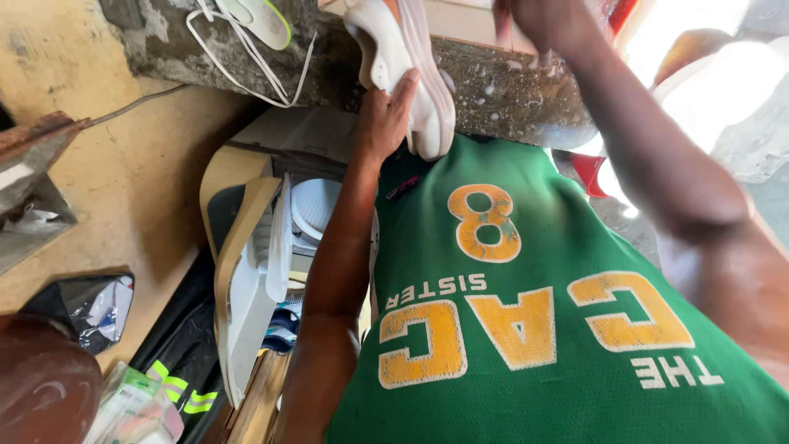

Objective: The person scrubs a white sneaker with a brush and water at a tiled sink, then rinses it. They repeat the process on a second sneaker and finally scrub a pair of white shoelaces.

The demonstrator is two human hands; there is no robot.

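Left hand (385, 115) pressed against white shoe (411, 74) on wet concrete ledge (493, 90); right hand (538, 20) above — green jersey (534, 329) below

The right hand (538, 20) runs out of the picture at the top edge, so its fingers and whatever they grip cannot be seen. The white rubber-soled shoe (394, 57) is cut off at the top too; the left hand (386, 115) covers part of its sole. A second white shoe with loose laces (259, 20) shows only partly. The rough grey concrete surface (493, 90) disappears behind the green mesh jersey (534, 329).
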